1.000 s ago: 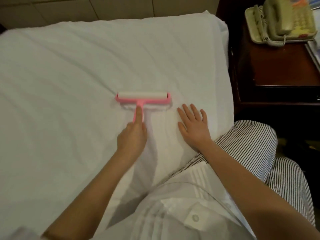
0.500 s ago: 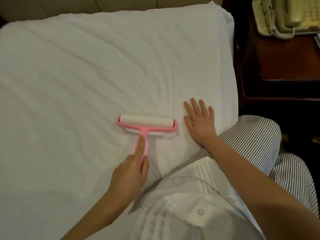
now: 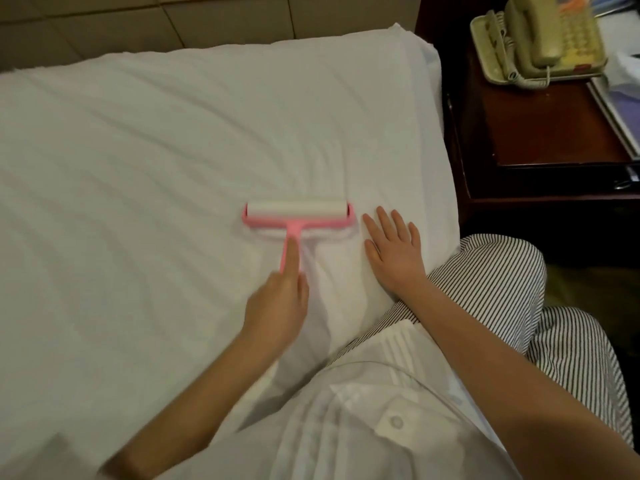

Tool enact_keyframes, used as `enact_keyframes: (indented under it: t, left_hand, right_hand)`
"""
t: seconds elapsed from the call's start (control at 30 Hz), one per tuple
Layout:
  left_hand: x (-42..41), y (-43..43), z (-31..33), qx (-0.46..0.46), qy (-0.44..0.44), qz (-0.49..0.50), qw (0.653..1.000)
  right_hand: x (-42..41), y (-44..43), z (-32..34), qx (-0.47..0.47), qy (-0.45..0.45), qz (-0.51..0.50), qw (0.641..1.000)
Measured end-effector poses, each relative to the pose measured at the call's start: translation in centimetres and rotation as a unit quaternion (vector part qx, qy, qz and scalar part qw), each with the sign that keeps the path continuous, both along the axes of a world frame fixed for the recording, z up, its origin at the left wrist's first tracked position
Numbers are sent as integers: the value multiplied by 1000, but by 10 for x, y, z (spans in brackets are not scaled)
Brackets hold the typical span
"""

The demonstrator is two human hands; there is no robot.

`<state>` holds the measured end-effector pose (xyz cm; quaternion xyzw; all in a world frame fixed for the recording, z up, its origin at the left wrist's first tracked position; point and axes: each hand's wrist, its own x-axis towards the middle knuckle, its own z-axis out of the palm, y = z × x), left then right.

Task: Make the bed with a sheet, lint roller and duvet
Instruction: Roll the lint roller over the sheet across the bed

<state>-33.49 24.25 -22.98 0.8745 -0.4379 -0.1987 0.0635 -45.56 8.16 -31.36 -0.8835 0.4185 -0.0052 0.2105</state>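
A white sheet (image 3: 156,161) covers the bed and shows soft creases. On it lies a pink lint roller (image 3: 298,216) with a wide white roll, its handle pointing toward me. My left hand (image 3: 278,299) grips that handle, with the index finger laid straight along it. My right hand (image 3: 393,249) rests flat on the sheet just right of the roller, fingers spread and holding nothing. No duvet shows in this view.
A dark wooden nightstand (image 3: 554,133) stands right of the bed, close to its edge. A beige corded telephone (image 3: 536,39) sits on it, with papers (image 3: 620,109) at the far right. A tiled wall (image 3: 173,22) runs behind the bed.
The roller was drawn back toward me half a second ago and has now been pushed away across the sheet again. My right hand stays flat in place.
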Motion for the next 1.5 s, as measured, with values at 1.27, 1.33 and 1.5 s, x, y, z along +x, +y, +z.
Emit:
enact_keyframes:
  t: [1.27, 1.33, 1.5]
  left_hand:
    - [32, -73, 23, -13, -28, 14, 999]
    - [8, -39, 29, 56, -88, -6, 995]
    - [-4, -25, 20, 107, -135, -30, 985]
  right_hand:
    - [2, -4, -5, 2, -19, -34, 999]
    - [5, -6, -6, -3, -18, -40, 999]
    - [14, -7, -5, -14, -28, -52, 998]
